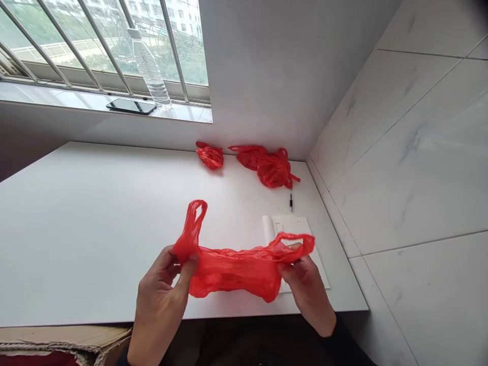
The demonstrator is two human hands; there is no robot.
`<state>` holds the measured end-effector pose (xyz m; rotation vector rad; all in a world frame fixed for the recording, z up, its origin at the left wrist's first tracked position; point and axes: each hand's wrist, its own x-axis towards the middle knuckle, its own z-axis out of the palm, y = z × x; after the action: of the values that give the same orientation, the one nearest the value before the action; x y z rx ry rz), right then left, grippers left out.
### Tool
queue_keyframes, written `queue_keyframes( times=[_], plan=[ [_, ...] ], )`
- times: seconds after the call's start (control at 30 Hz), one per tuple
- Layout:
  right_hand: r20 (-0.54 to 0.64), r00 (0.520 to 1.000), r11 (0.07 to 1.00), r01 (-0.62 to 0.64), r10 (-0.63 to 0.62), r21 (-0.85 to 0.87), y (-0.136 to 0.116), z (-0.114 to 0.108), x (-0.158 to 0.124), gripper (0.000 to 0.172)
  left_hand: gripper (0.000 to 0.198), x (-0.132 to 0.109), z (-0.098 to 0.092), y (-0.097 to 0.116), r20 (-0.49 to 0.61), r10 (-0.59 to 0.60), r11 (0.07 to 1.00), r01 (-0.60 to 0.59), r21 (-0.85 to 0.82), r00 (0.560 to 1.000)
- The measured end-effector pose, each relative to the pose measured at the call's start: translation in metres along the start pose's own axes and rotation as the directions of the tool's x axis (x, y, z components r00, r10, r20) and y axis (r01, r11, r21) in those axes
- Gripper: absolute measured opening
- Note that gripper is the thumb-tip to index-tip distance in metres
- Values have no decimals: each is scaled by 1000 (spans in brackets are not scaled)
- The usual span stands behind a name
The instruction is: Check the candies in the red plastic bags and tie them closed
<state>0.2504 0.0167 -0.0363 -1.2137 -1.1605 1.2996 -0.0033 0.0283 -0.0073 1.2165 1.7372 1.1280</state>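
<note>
A thin red plastic bag [236,269] is stretched sideways between both hands above the front of the white table [95,218]. My left hand [163,290] pinches the bag's left end, just below a handle loop that stands upright. My right hand [305,284] grips the right end, with the other handle loop sticking out over its fingers. Both hands are closed on the bag.
A small knotted red bag [209,155] and a larger bundled red bag [269,166] lie at the table's back. A pen [291,202] and an open notebook [295,239] lie at the right, by the tiled wall. A phone [130,105] and water bottle [150,68] rest on the windowsill. A cardboard box [64,343] sits lower left.
</note>
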Motion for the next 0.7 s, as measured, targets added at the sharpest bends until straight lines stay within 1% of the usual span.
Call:
queue_keyframes(
  times=[0.1,0.17,0.23,0.3,0.37,0.5,0.6,0.7],
  plan=[
    [21,1000,999,4,-3,-51,-4,2,-6,21,34,-3,0,4,56,-17,994,23,-106,998],
    [44,999,996,-10,15,-92,-4,4,-9,20,37,-4,2,7,88,-51,985,64,-158,995],
    [65,997,993,-33,41,-114,-4,5,-10,28,39,-4,4,10,108,-86,980,104,-172,990],
    [61,997,992,-39,46,-117,-5,7,-10,37,39,-3,5,12,107,-100,982,115,-152,989],
    [17,1000,992,-23,25,-120,-8,7,-9,39,38,-2,4,14,111,-84,985,99,-140,990],
    [-81,992,990,89,-99,-111,-15,6,-11,27,37,-3,-3,15,113,-8,979,31,-203,994],
    [-66,986,984,149,-156,-100,-14,5,-16,26,36,-7,-5,15,80,53,979,-36,-200,995],
    [-2,985,975,169,-171,-143,-8,5,-21,32,35,-9,-4,13,104,58,987,-41,-155,993]
  ],
)
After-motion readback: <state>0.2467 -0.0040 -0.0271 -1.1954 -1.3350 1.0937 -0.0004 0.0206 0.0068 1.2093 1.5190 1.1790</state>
